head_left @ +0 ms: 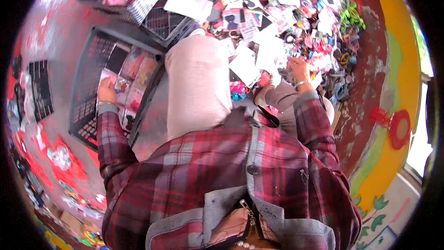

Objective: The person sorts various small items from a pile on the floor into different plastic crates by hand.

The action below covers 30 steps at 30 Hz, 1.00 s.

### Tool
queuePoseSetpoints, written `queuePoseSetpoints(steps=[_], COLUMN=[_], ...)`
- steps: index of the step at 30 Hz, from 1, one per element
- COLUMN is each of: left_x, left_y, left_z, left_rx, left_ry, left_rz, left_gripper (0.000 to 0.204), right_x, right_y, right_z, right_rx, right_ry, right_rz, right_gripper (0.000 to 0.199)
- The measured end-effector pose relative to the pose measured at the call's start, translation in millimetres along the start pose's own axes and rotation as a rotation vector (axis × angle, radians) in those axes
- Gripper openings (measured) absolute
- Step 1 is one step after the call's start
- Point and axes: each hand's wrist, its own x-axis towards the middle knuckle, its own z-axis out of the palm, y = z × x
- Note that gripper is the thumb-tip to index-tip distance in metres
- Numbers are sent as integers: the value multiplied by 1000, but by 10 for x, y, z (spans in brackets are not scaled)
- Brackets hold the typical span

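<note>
So everything's on a grey floor with blotchy red patches [60, 51]. Left of centre there's a black plastic crate with grid walls [82, 92] sitting right on it. More slatted plastic crates [150, 0] are bunched up top left, can't tell if one overlaps another. Upper right is one huge loose heap of small multicoloured accessories and white cards [319, 41]. Far left, a black slatted plastic piece [41, 88], maybe a crate. Lower left: crumpled red sheeting [76, 166], then scattered small packets [83, 201] below that.
</note>
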Motion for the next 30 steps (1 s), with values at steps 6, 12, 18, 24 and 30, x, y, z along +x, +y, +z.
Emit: queuePoseSetpoints(steps=[6,12,18,24,30], left_x=[937,498,542,745,760], left_y=[2706,5175,5497,5532,5509], left_z=[-1782,-2193,-1016,-765,-743], left_rx=[-947,-1472,-1248,-1275,-1186], left_ry=[375,-86,-417,-531,-549], left_rz=[184,700,321,153,270], left_gripper=[25,28,21,22,23], right_x=[390,459,629,632,670], right_y=[511,660,475,558,357], right_z=[532,1136,1409,1529,942], right_rx=[-1131,-151,-286,-245,-371], right_ry=[-527,-267,-197,-124,2], right_rz=[-552,433,478,474,525], right_gripper=[16,53,50,40,23])
